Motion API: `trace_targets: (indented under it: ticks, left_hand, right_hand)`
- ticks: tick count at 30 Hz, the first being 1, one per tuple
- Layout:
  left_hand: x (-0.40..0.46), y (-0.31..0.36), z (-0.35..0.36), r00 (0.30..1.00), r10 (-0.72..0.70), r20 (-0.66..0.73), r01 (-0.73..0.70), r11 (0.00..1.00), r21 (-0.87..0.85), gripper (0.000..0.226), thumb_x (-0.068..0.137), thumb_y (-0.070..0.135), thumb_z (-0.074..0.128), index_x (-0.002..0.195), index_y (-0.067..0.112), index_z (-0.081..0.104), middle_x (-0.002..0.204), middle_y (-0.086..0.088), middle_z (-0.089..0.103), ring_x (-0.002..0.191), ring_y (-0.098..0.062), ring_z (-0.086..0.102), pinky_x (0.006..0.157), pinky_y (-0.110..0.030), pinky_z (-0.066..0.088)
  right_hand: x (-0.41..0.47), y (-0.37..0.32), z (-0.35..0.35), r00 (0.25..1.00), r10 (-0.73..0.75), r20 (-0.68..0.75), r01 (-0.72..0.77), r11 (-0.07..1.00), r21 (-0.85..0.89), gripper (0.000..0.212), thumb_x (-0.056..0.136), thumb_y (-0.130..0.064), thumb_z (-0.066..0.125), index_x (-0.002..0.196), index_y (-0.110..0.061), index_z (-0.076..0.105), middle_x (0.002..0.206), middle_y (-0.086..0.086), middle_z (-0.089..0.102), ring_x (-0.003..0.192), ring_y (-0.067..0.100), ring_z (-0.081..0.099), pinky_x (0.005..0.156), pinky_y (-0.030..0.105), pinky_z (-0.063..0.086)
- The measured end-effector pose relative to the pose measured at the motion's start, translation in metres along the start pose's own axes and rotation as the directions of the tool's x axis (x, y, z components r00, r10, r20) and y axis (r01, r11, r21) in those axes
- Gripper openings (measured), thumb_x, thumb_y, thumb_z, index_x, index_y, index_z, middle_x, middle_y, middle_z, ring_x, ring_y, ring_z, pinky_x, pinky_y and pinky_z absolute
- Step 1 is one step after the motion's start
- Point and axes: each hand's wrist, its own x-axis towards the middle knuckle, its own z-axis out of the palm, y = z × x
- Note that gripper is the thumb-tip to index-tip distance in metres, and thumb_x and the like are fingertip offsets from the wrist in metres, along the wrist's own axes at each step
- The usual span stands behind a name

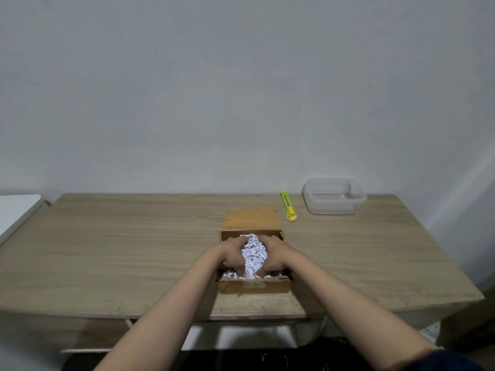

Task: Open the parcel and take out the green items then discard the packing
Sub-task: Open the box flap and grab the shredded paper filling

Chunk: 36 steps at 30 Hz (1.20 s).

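Cardboard parcel (254,286) low centre of frame, on wooden table (120,250), lid flap folded back toward wall. Left hand (231,253) and right hand (273,253) both inside box, fingers curled around wad of shredded white paper (253,254) between them. No green items visible yet, likely under packing. Advice: lift wad slowly, keep it bunched so shreds don't scatter. Beyond box, upper right: green utility knife (288,206), clear plastic container (333,195), untouched.

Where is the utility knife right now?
In the head view the green utility knife lies on the table toward the far right, between the open cardboard box and the clear plastic container.
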Motion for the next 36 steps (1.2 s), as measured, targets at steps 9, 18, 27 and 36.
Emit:
trace_targets:
  ticks: [9,18,27,36]
  left_hand:
    - [0.005,-0.007,0.008,0.99,0.101,-0.099,-0.09,0.99,0.112,0.087,0.06,0.017,0.083,0.136,0.021,0.039,0.127,-0.004,0.054,0.11,-0.022,0.057,0.093,-0.032,0.049]
    - [-0.004,-0.017,0.014,0.969,0.138,-0.205,-0.138,0.99,0.012,0.102,0.062,0.016,0.084,0.146,0.015,0.025,0.145,-0.007,0.041,0.128,-0.022,0.044,0.106,-0.03,0.037]
    - [-0.008,-0.014,0.018,0.954,0.179,-0.24,-0.168,0.984,0.064,0.097,0.055,0.025,0.085,0.139,0.019,0.036,0.13,-0.007,0.053,0.119,-0.024,0.052,0.101,-0.035,0.044]
    - [-0.01,-0.015,0.026,0.923,0.172,-0.345,-0.149,0.984,0.093,0.096,0.066,0.022,0.082,0.144,0.014,0.026,0.136,-0.015,0.044,0.127,-0.028,0.041,0.103,-0.03,0.035]
  right_hand:
    - [0.0,0.007,0.004,0.994,-0.103,-0.04,0.104,0.995,0.013,0.082,0.056,-0.034,0.085,0.127,-0.021,0.046,0.121,0.011,0.052,0.111,0.026,0.052,0.089,0.03,0.045]
    - [-0.007,0.013,0.009,0.981,-0.138,-0.139,0.149,0.986,0.071,0.087,0.056,-0.035,0.084,0.13,-0.015,0.042,0.122,0.013,0.052,0.114,0.027,0.048,0.087,0.031,0.041]
    - [-0.009,0.012,0.006,0.979,-0.116,-0.169,0.132,0.988,0.082,0.098,0.045,-0.042,0.086,0.131,-0.019,0.045,0.123,0.009,0.056,0.113,0.025,0.053,0.087,0.029,0.042]
    - [-0.01,0.007,0.011,0.969,-0.12,-0.214,0.133,0.99,0.046,0.092,0.049,-0.037,0.086,0.129,-0.022,0.044,0.122,0.008,0.059,0.113,0.027,0.053,0.088,0.032,0.043]
